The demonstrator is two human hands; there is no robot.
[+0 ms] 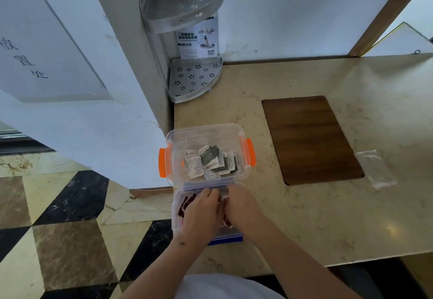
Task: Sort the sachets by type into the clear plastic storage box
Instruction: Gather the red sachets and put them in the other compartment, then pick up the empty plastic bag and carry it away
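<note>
A clear plastic storage box (174, 139) with orange latches stands on the beige counter's left edge. A pile of white and dark grey sachets (209, 161) lies inside it. Just in front sits a second clear tray with a blue rim (226, 240), holding dark red sachets (186, 203). Both my hands reach down into this near tray, side by side: my left hand (201, 214) over the red sachets, my right hand (241, 205) beside it. The fingers curl down among the sachets. What each hand holds is hidden by the hands themselves.
A brown wooden board (311, 139) is set into the counter to the right of the box. A clear plastic bag (375, 168) lies beyond it. A metal corner shelf (194, 79) stands at the back against the wall. The counter's left edge drops to a tiled floor.
</note>
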